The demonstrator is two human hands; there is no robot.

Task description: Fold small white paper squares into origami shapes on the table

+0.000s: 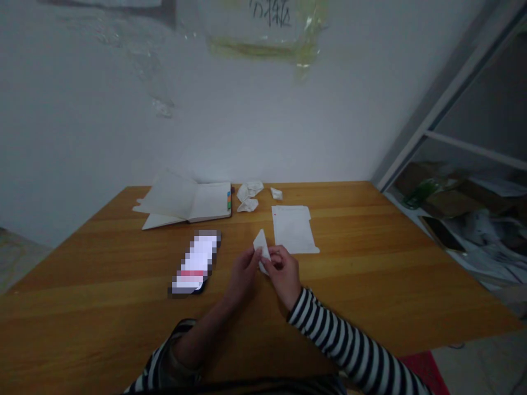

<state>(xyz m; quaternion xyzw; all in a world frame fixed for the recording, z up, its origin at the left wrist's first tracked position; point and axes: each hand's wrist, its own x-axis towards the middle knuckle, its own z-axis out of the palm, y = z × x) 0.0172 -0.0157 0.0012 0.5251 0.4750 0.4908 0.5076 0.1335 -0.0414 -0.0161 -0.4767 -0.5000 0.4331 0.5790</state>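
Both my hands meet over the middle of the wooden table (370,285), pinching a small folded piece of white paper (261,242) between them. My left hand (244,277) grips its left side with closed fingers. On the paper's right side, my right hand (284,274) is also closed, and its fingers cover the lower part. The folded tip sticks up above my fingers. A flat white sheet (294,229) lies just beyond my right hand.
A phone (193,263) with a lit screen lies left of my hands. An open notebook (185,203) rests at the back left. Crumpled paper scraps (249,196) lie near the wall. A metal shelf (465,142) with clutter stands at the right.
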